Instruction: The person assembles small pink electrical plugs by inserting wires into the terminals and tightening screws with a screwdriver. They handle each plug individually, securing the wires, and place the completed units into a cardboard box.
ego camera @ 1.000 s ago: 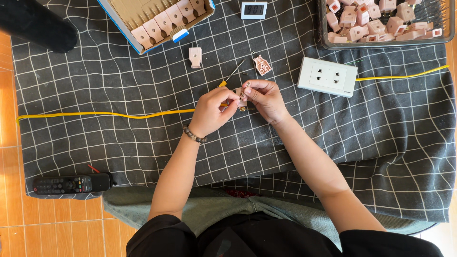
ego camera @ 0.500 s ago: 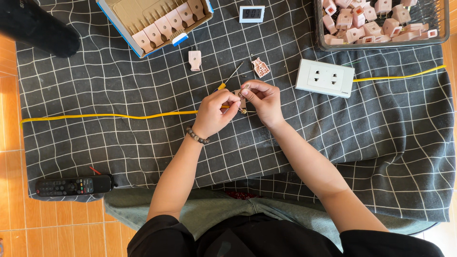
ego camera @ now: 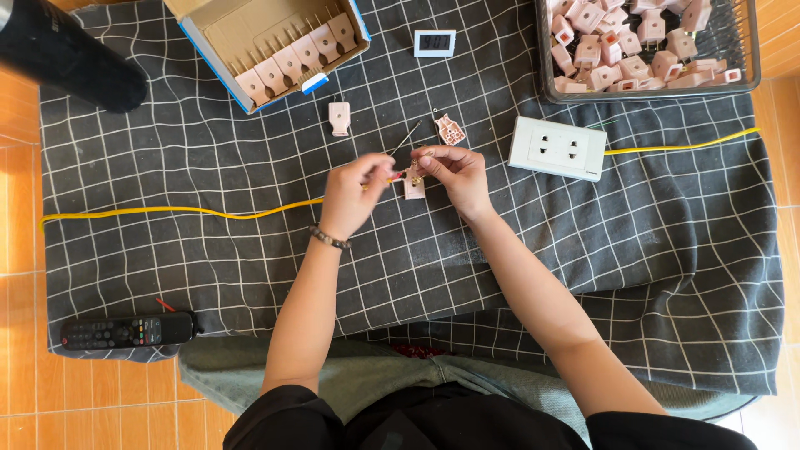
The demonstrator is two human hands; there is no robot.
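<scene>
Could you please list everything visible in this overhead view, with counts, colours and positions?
checked cloth: one, dark grey with white grid, spread over the orange tiled floor
cardboard box: one, blue-edged, top left, holding a row of pink plugs
wire basket: one, top right, heaped with pink plug parts
wall socket: one, white, right of the hands
yellow cable: one, running across the cloth
loose plug parts: two, pink, above the hands
small timer: one, white, top centre
remote control: one, black, bottom left
left hand: holds the wire end
right hand: holds a pink plug
</scene>
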